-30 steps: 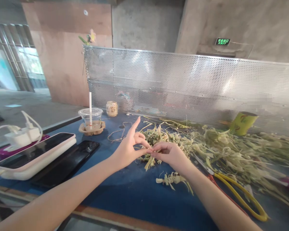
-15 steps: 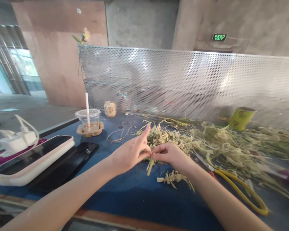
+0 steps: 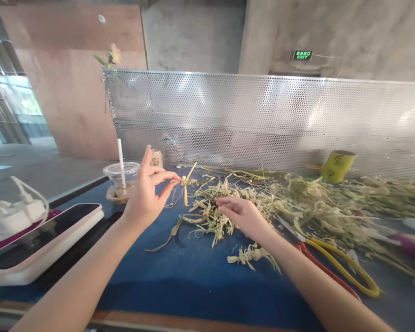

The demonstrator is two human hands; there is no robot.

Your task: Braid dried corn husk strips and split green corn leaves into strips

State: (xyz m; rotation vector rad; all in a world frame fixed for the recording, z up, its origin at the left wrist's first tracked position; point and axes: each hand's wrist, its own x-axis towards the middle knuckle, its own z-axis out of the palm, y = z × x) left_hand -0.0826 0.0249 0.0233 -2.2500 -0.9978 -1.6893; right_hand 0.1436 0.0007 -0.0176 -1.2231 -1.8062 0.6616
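My left hand (image 3: 147, 191) is raised above the blue table top (image 3: 193, 281), thumb and forefinger pinched on a small dried plant sprig (image 3: 186, 183) that hangs out to the right of the fingertips. My right hand (image 3: 242, 216) hovers low over a heap of pale dried stems and leaves (image 3: 297, 203), its fingers loosely curled with nothing visible in them. A small clump of dried strips (image 3: 249, 254) lies just below the right wrist.
Yellow-handled shears (image 3: 335, 269) lie right of my right forearm. A plastic cup with a straw (image 3: 121, 177), a phone on a white pad (image 3: 38, 240) and a white charger (image 3: 15, 213) sit at left. A green cup (image 3: 337, 167) stands by the perforated metal screen (image 3: 263, 120).
My left hand has lifted up and to the left, pulling a sprig away from the heap. The hands, which met at the fingertips, are now apart. The camera has swung slightly to the right.
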